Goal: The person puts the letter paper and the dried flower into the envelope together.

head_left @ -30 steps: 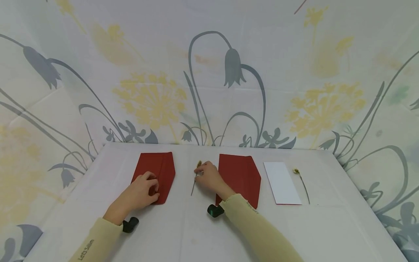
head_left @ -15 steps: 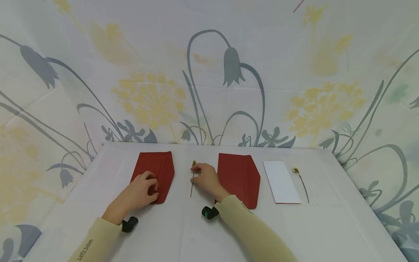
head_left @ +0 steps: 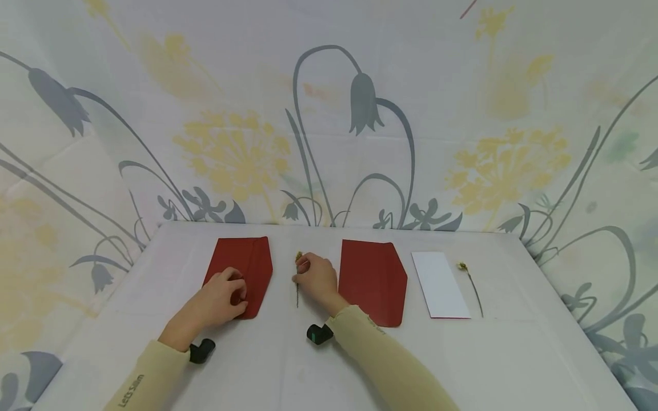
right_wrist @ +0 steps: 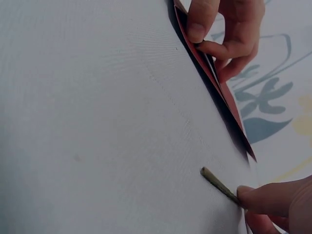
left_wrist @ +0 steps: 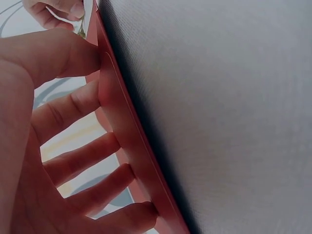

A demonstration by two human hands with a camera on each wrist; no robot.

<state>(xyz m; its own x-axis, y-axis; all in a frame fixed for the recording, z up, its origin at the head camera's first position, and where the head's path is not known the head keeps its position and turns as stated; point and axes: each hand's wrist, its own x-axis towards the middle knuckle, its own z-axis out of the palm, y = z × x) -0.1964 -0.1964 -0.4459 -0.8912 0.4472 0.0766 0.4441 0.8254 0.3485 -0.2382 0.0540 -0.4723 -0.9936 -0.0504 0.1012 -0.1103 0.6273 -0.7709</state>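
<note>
My right hand point(head_left: 317, 281) pinches the stem of a dried flower point(head_left: 297, 257) between thumb and finger. Its yellowish head points away from me, and the cut stem end point(right_wrist: 214, 181) juts out past the thumb in the right wrist view. My left hand point(head_left: 220, 298) rests on the left red envelope point(head_left: 259, 274). Its fingers spread along the envelope surface in the left wrist view, with the tips touching the paper point(left_wrist: 122, 107). From the right wrist, the left thumb and forefinger come close together at the envelope's edge, where a small dark gap shows.
Right of the right hand lies a second red envelope point(head_left: 375, 285). Beyond it are a white card point(head_left: 441, 285) with a red lower edge and another dried flower point(head_left: 471, 285). A white cloth point(head_left: 247, 377) covers the table, and a flower-print curtain point(head_left: 329, 142) hangs behind.
My right hand has moved left with the dried flower, away from the second envelope and nearer the left one. The flower's stem now stands straighter in the head view. My left hand keeps its place.
</note>
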